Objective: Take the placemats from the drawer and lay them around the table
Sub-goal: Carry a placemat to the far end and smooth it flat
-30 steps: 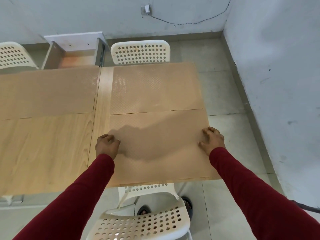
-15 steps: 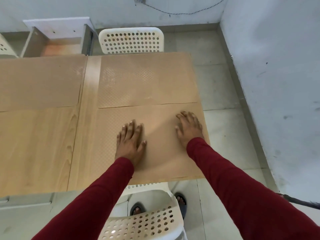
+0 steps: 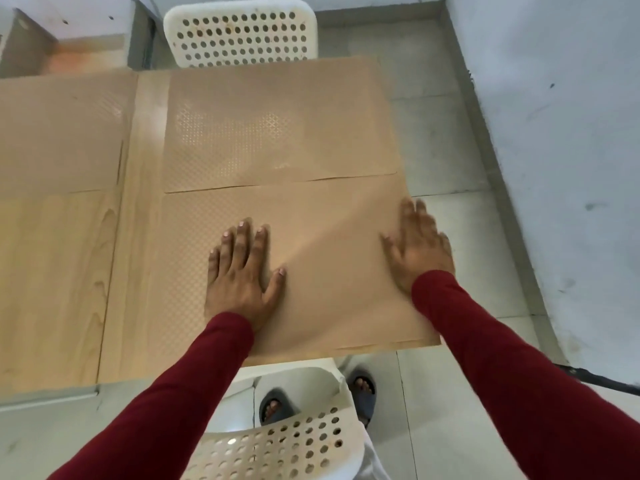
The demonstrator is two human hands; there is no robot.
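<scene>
Your left hand [image 3: 242,271] lies flat, its grip fully spread, palm and fingers pressed on the nearest placemat [image 3: 325,265] slightly left of its middle. Your right hand [image 3: 417,247] is also spread flat, blurred, resting at that mat's right edge with the fingers reaching toward its far right corner. Neither hand pinches anything; both only press down.

The nearest placemat is a tan sheet with a fine embossed diamond texture, lying flat at the right end of the tabletop [image 3: 55,271]. Its right edge looks about level with the tabletop's end, and its near edge runs along the tabletop's near edge. A second placemat [image 3: 277,123] of the same kind lies just beyond it, their long edges meeting or nearly so. A third placemat [image 3: 59,133] covers the far left area, separated from the second by a bare strip of wood.

The near left part of the tabletop is bare wood. A white perforated chair [image 3: 242,32] stands at the far side, another [image 3: 277,445] under your arms. The open drawer [image 3: 76,57] sits at the far left. A wall [image 3: 571,133] stands near on your right.
</scene>
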